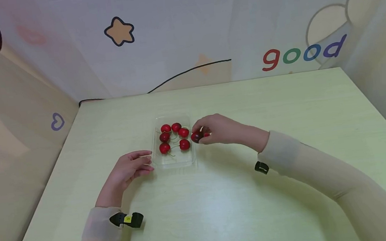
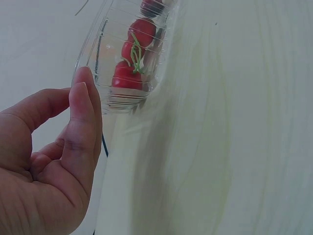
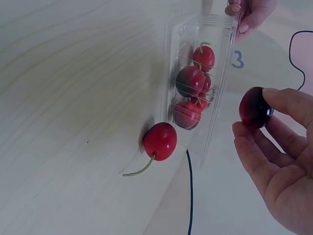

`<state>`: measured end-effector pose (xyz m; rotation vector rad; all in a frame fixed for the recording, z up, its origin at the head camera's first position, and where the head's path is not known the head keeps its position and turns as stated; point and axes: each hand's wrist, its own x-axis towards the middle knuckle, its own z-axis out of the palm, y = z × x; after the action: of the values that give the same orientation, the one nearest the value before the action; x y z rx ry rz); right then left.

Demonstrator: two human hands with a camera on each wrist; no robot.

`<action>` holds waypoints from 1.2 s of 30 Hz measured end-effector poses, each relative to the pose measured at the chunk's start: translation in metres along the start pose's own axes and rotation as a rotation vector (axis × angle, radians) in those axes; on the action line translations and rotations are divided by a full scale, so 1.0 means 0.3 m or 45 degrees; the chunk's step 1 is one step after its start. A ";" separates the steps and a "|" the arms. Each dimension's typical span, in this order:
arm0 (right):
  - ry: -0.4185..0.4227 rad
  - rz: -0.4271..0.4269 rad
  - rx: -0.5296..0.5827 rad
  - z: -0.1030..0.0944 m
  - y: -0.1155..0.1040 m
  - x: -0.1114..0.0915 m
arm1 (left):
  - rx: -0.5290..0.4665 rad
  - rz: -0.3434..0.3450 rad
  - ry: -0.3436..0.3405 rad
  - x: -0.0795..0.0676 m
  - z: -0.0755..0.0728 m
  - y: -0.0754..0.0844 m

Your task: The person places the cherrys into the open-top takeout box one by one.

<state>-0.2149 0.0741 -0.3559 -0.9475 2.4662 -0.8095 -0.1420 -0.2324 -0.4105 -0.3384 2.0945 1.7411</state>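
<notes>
A clear plastic box [image 1: 176, 164] stands on the table with several red cherries [image 1: 184, 144] in it, some with green stems. My left hand [image 1: 135, 167] is at the box's left side, fingers extended and fingertips right at the rim. Just beyond the right rim, my right hand [image 1: 220, 129] pinches a dark red cherry [image 3: 255, 107] between thumb and fingers. The right wrist view shows that cherry raised off the table. Below it, another red cherry [image 3: 160, 141] with a stem lies on the table beside the box, mostly covered by the right hand in the head view.
The pale wood-grain table [image 1: 232, 211] reaches back to a printed cloth backdrop [image 1: 182, 30], with more cloth hanging at both sides. Each sleeve carries a black strap [image 1: 262, 167] near the wrist.
</notes>
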 end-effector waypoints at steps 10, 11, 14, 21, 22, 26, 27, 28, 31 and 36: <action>-0.022 -0.048 -0.009 0.018 -0.036 0.038 | 0.008 -0.004 -0.005 0.001 -0.002 -0.001; -0.028 -0.062 -0.013 0.020 -0.039 0.043 | 0.005 -0.002 -0.007 0.002 -0.003 -0.002; -0.050 -0.097 -0.034 0.025 -0.043 0.059 | -0.004 0.004 -0.017 0.004 -0.006 -0.005; -0.122 -0.113 -0.112 0.040 -0.053 0.094 | -0.004 0.005 -0.017 0.005 -0.005 -0.005; -0.134 -0.108 -0.121 0.042 -0.056 0.098 | -0.003 0.006 -0.017 0.005 -0.004 -0.005; -0.179 -0.095 -0.137 0.052 -0.056 0.117 | -0.003 0.008 -0.014 0.005 -0.004 -0.004; -0.188 -0.096 -0.141 0.054 -0.056 0.121 | -0.002 0.009 -0.014 0.005 -0.003 -0.004; -0.197 -0.098 -0.145 0.056 -0.056 0.125 | -0.002 0.010 -0.013 0.005 -0.003 -0.004; -0.222 -0.108 -0.169 0.061 -0.056 0.138 | 0.000 0.010 -0.012 0.004 -0.003 -0.002; -0.255 -0.119 -0.208 0.067 -0.062 0.155 | 0.001 0.008 -0.009 0.002 -0.003 -0.002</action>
<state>-0.2280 0.0228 -0.3659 -1.1496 2.3551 -0.5189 -0.1426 -0.2333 -0.4110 -0.3251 2.0937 1.7425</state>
